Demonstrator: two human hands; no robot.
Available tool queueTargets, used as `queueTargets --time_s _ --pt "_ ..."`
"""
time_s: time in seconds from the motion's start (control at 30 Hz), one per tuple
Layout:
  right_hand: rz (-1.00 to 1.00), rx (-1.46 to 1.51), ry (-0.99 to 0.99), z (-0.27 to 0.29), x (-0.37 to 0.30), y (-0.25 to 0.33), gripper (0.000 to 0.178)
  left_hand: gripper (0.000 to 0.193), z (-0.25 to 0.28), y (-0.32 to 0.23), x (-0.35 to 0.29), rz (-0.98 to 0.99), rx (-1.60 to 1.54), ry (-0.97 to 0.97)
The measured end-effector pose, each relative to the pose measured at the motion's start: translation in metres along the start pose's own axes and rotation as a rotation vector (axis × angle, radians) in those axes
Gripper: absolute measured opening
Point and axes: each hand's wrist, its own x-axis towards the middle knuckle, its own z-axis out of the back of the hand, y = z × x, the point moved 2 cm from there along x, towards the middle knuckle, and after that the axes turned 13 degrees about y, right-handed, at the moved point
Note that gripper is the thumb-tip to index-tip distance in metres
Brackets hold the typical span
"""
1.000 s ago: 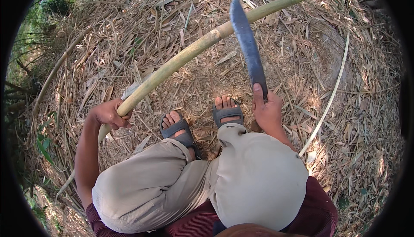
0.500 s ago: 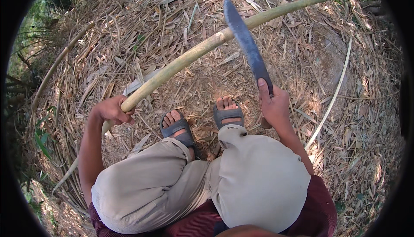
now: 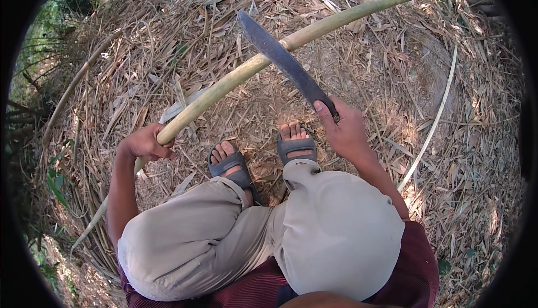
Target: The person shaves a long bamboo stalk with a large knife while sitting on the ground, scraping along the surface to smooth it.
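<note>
Two hands, one blade, bare toes below.
Your left hand [image 3: 147, 143] is wrapped round the long pale-green bamboo pole [image 3: 291, 42] slanting over the straw; your right hand [image 3: 344, 129] grips the dark curved steel machete [image 3: 283, 61] lying across it. A glancing blade could slip toward your grey sandals [image 3: 297, 147].

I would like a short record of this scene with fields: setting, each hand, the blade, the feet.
setting: ground covered with dry leaves and straw
left hand: closed around a long bamboo pole, near its lower part
right hand: grips the handle of a machete
blade: dark, crosses over the pole
feet: in grey sandals, below the pole
</note>
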Motion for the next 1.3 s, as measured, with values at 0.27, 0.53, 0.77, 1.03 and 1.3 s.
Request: queueTargets --time_s 0.27,0.53,0.77,1.03,1.3 --pt "0.055 0.419 -0.053 -0.025 0.044 -0.006 0.023 0.036 0.001 -0.001 -0.003 -0.042 0.160 -0.208" --pt "0.255 0.064 -0.247 -0.003 0.057 0.014 0.045 0.034 -0.010 0.002 -0.002 -0.035 0.429 -0.395" --pt "0.275 0.160 -0.303 -0.018 0.060 0.009 0.047 0.030 -0.005 0.010 0.001 -0.064 0.299 -0.347" --pt "0.279 0.091 -0.360 -0.025 0.061 0.000 0.045 0.025 -0.001 0.010 0.003 0.017 0.309 -0.320" --pt "0.330 0.023 -0.367 -0.027 0.058 -0.001 0.045 0.019 0.001 0.007 0.001 0.007 0.259 -0.314"
